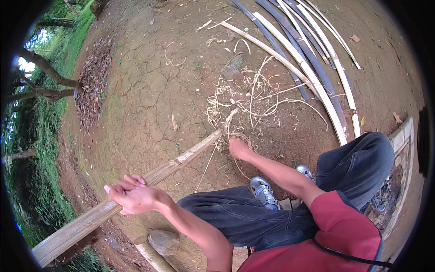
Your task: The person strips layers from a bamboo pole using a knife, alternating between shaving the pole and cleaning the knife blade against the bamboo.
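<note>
A long, pale split bamboo length runs slantwise from the lower left to a spot in front of my knees, with a raised node partway along it. My left hand is wrapped round it at the lower left. At its far end my right hand is closed in a fist, close beside the tip; whatever it grips is hidden by the fingers. A curled shaving stands up at that tip. More thin, curly shavings lie in a loose heap on the ground just beyond.
Several long bamboo strips, pale and dark, lie at the upper right. A flat stone sits by the shavings. Near my left arm are a cut log and a rounded stone. A block-edged pit lies right; tree trunks stand left.
</note>
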Motion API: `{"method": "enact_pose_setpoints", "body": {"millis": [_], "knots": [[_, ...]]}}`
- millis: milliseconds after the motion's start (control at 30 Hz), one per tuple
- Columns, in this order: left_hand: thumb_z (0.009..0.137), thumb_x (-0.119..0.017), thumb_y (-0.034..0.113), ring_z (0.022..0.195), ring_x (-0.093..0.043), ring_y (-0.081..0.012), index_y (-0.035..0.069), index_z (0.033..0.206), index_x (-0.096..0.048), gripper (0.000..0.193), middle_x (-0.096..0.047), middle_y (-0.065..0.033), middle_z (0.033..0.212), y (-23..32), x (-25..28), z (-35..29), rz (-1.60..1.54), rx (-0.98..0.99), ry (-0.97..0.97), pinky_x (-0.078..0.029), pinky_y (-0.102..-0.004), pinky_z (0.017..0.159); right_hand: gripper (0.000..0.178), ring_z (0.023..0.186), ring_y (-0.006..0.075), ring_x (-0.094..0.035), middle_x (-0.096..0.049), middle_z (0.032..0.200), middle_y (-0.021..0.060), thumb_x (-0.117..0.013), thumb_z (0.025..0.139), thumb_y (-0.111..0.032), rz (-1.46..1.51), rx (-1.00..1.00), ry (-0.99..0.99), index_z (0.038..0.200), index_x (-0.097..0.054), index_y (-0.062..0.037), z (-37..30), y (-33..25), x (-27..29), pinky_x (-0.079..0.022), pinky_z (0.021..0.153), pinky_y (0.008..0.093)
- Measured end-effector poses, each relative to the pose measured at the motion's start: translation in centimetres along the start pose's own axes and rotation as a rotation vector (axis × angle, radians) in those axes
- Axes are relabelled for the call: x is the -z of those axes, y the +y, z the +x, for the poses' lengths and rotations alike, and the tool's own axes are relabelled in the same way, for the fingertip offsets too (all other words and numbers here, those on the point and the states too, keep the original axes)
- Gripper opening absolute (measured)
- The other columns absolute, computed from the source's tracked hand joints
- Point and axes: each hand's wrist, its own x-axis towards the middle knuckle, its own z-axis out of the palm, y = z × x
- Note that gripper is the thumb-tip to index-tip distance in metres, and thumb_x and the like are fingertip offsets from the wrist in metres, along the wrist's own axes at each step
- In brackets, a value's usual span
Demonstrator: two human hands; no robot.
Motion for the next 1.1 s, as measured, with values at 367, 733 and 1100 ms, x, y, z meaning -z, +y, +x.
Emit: {"method": "enact_pose_setpoints", "body": {"millis": [367, 733, 1100], "knots": [[0.097, -0.044, 0.023, 0.041, -0.017, -0.0092, 0.016, 0.055, -0.025, 0.047, -0.021, 0.0020, 0.045, 0.6, -0.6, 0.9, -0.040, -0.001, 0.017, -0.014, -0.0264, 0.037, 0.025, 0.095, 0.0390, -0.065, -0.064, 0.099, 0.0281, -0.039, 0.091, -0.006, -0.050, -0.017, -0.024, 0.109, -0.048, 0.0077, 0.4, -0.8, 0.3, -0.054, 0.080, 0.0437], [0.098, -0.043, 0.023, 0.039, -0.016, -0.0077, 0.015, 0.056, -0.026, 0.046, -0.020, 0.0034, 0.046, 0.6, -1.3, 0.3, -0.044, 0.009, 0.018, -0.015, -0.0255, 0.034, 0.024, 0.094, 0.0419, -0.063, -0.064, 0.098, 0.0278, -0.044, 0.089, -0.010, 0.086, -0.034, 0.008, 0.108, -0.049, 0.0054, -1.4, -2.5, 1.6, -0.050, 0.080, 0.0512], [0.099, -0.044, 0.023, 0.040, -0.019, -0.0066, 0.013, 0.065, -0.032, 0.037, -0.021, 0.0038, 0.049, -0.4, 0.5, 1.5, -0.120, 0.060, -0.033, -0.018, -0.0233, 0.034, 0.023, 0.049, 0.0071, -0.046, -0.046, 0.070, -0.0005, -0.048, 0.094, -0.034, 0.642, 0.054, -0.746, 0.096, -0.041, -0.0120, -3.6, 0.1, 8.4, -0.038, 0.039, 0.0240]]}}
